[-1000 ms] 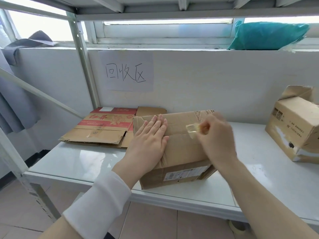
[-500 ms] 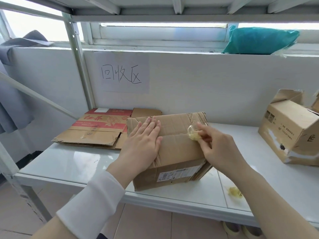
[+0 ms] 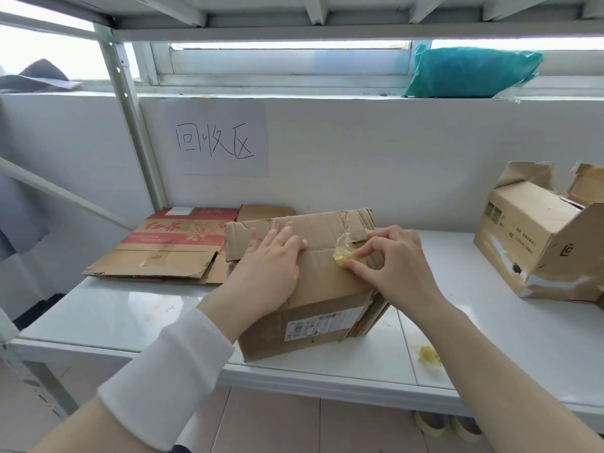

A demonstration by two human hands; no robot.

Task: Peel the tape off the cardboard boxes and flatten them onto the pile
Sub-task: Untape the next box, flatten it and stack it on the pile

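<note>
"Honestly, how did you get that strip to come away clean?"

"I laid my left hand [image 3: 271, 269] flat on top of the cardboard box [image 3: 320, 289], with its fingers [image 3: 277, 233] straight and gripping nothing, so the flaps could not lift. My right hand [image 3: 392, 266] pinched the balled-up tape [image 3: 343, 256] between thumb and forefinger. The trick, as I judged it, was to pull low and slow along the seam. Pulling upward risked tearing the paper skin off with it."

"And the box itself?"

"It stood at the front of the table [image 3: 130, 308], just right of the pile [image 3: 163, 253] of flattened cardboard. Whether it touched the pile I couldn't tell. It was brown and creased, ragged along its far flap, with a shipping label on the near face. The tape was clear and yellowish, and one end seemed stuck to the top near the right corner."
</note>
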